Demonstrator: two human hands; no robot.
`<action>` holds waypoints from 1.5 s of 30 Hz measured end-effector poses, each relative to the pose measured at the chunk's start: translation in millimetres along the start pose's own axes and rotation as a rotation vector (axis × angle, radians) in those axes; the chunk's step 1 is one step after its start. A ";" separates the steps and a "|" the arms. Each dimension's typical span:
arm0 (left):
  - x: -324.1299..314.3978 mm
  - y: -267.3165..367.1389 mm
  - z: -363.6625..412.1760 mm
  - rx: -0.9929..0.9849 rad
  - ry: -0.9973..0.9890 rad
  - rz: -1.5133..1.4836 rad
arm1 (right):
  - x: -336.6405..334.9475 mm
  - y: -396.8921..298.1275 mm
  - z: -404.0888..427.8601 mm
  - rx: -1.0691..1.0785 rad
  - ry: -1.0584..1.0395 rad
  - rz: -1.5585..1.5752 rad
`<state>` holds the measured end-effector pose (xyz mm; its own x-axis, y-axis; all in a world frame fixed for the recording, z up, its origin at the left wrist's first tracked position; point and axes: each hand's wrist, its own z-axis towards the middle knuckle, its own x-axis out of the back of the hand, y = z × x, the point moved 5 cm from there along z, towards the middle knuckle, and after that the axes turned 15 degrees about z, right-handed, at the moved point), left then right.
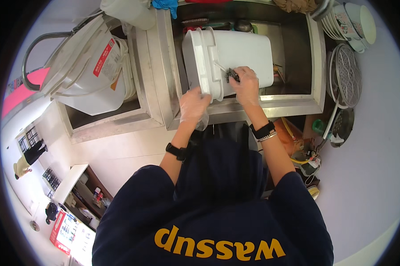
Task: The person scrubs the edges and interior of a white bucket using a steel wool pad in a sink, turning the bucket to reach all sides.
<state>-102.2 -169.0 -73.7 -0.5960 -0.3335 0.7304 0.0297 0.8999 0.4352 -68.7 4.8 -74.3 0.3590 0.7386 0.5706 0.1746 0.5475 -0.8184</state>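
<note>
A white plastic bucket (246, 50) lies on its side over the right basin of a stainless steel sink (286, 102), its rim towards the left. My left hand (194, 104), in a clear disposable glove, grips the bucket's rim at the near side. In my right hand (246, 83), gloved the same way, is a dark steel wool scourer (232, 75), pressed on the bucket's side just right of the ribbed rim. A thin white handle piece (220, 66) shows beside the scourer. The fingers of my left hand are partly hidden behind the rim.
More white buckets (96, 79) are stacked over the left basin, beside a curved metal pipe (28, 60). Behind the bucket, a ladle (243, 26) and other utensils lie in the basin. Bowls (344, 23) and a perforated metal disc (348, 74) stand at right. A person (28, 158) is far off.
</note>
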 end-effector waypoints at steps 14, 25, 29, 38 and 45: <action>-6.9 -2.0 -5.1 0.015 0.087 -0.115 | -7.5 -4.3 7.8 0.056 -0.021 0.031; -7.1 -10.6 -2.7 0.016 0.054 -0.166 | -1.5 2.7 -7.4 0.016 -0.062 -0.063; -7.7 -12.7 -1.3 0.060 -0.001 -0.217 | 29.6 36.9 -38.1 -0.076 -0.112 -0.137; -8.6 -13.1 -1.1 0.051 -0.018 -0.294 | 46.2 40.2 -9.5 -0.422 0.140 0.320; -10.6 -12.9 -2.7 0.048 0.006 -0.322 | 10.9 1.4 23.9 -0.286 0.101 0.453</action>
<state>-94.2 -177.8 -85.6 -0.5640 -0.6045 0.5626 -0.1977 0.7603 0.6188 -86.4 23.0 -67.6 0.5404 0.8262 0.1592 0.2196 0.0442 -0.9746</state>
